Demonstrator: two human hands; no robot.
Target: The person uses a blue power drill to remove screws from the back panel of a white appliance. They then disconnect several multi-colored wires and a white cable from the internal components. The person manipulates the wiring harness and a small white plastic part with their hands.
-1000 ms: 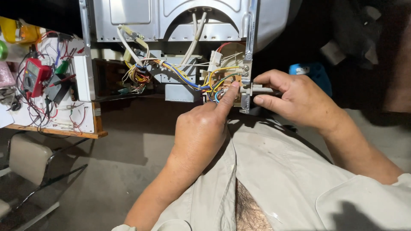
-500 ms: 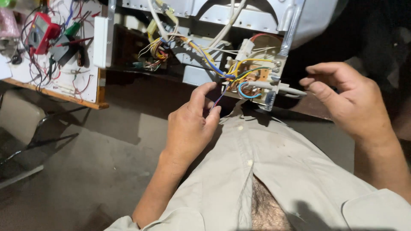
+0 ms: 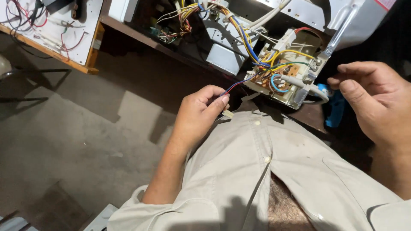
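- Nearest the camera is the person's own beige shirt (image 3: 274,171), buttoned partway and open lower down, filling the bottom of the view.
- The left hand (image 3: 199,113) rises from a rolled sleeve, with its fingers curled and pinched on a thin pair of red and blue wires (image 3: 236,85); a small pale connector (image 3: 227,114) shows just under the fingertips.
- Those wires run up and to the right from the pinch to the pale circuit board block (image 3: 284,75), so the held strand lies between the left hand and the board, taut and lifted off the shirt.
- The right hand (image 3: 376,102) hovers at the right edge, fingers loosely bent and thumb forward, grasping nothing; it is near the board's right end but apart from it.
- A blue object (image 3: 335,109) shows below and between the right hand and the board; its kind cannot be told.
- The board carries yellow, blue, green and red wires and a grey cable looping off its right corner, and it sits tilted at the edge of a grey metal appliance housing (image 3: 342,13).
- A bundle of coloured wires (image 3: 180,19) hangs in the dark opening farther left.
- Farthest, at upper left, a white board on a wooden tabletop (image 3: 64,60) holds loose red and black leads.
- Bare concrete floor (image 3: 77,141) lies to the left below.
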